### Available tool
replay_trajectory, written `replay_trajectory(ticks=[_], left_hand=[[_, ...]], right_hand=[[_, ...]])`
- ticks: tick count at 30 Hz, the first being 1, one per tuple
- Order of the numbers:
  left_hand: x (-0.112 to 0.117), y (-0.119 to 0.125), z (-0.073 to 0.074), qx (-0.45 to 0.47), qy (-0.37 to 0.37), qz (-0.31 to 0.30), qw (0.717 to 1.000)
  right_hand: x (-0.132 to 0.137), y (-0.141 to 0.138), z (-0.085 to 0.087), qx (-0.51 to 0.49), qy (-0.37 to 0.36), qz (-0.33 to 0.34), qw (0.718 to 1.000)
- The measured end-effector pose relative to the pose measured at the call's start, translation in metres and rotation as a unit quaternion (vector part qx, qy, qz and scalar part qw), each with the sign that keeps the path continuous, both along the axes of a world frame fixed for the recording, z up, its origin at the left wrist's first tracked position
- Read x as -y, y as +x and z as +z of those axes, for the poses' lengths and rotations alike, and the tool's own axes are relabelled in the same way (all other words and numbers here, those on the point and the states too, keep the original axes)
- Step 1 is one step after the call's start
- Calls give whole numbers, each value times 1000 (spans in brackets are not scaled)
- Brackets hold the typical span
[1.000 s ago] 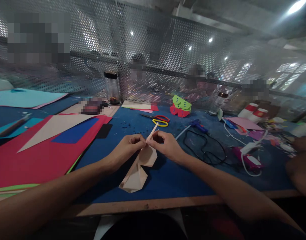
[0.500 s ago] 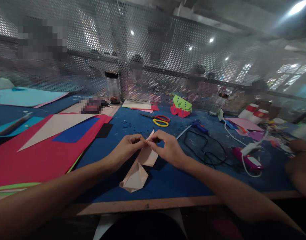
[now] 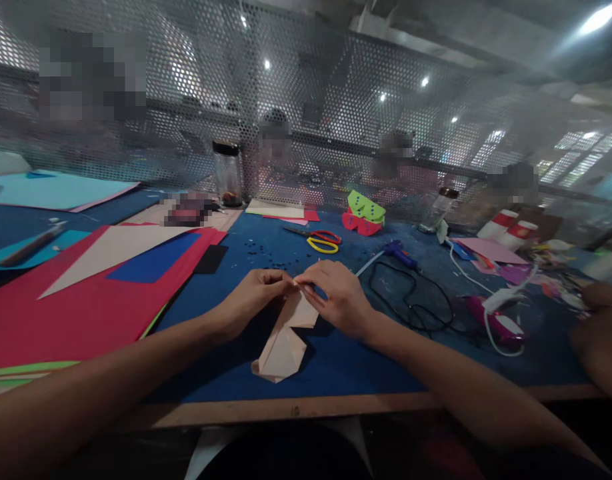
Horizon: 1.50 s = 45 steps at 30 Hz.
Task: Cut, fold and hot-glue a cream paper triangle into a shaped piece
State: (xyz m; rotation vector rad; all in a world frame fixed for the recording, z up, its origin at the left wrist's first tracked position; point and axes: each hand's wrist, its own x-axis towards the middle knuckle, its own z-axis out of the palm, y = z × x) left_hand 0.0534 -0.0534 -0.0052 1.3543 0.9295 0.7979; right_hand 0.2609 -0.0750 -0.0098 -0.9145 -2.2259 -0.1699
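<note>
A folded piece of pale peach paper (image 3: 286, 337) lies on the blue table mat (image 3: 336, 363) in front of me. My left hand (image 3: 253, 297) pinches its far end with fingers curled together. My right hand (image 3: 336, 297) meets it from the right, fingertips pressed down on the same end of the paper. The two hands touch at the fold, and the paper's near end rests on the mat.
Red, blue and cream sheets (image 3: 86, 293) lie at left. Scissors with red and yellow handles (image 3: 319, 240), a glue gun (image 3: 399, 253) with black cable, a pink tool (image 3: 496, 320), a green and red paper craft (image 3: 363, 213) and a jar (image 3: 226, 173) stand beyond. Another person's arm (image 3: 601, 333) is at right.
The raised tip of the paper has been folded down flat under my fingers. Both hands sank slightly toward the mat, and the paper shifted a little to the right.
</note>
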Motion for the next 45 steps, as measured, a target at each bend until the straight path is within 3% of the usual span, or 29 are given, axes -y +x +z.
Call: replay_trajectory(ticks=[10, 18, 22, 31, 40, 45], left_hand=[[-2, -3, 0, 36, -17, -9, 999], [-8, -4, -4, 31, -25, -18, 999], [-7, -3, -2, 22, -15, -21, 999], [-4, -2, 5, -3, 15, -28, 1000], [-7, -3, 0, -61, 51, -49, 996], [-6, -5, -1, -97, 89, -71, 989]], right_hand=[[1, 2, 1, 39, 43, -5, 998], [2, 1, 2, 26, 16, 8, 1000], [2, -1, 4, -66, -65, 19, 996], [-1, -4, 8, -193, -261, -10, 946], [-6, -3, 7, -251, -310, -19, 917], [-7, -1, 8, -242, -321, -17, 915]])
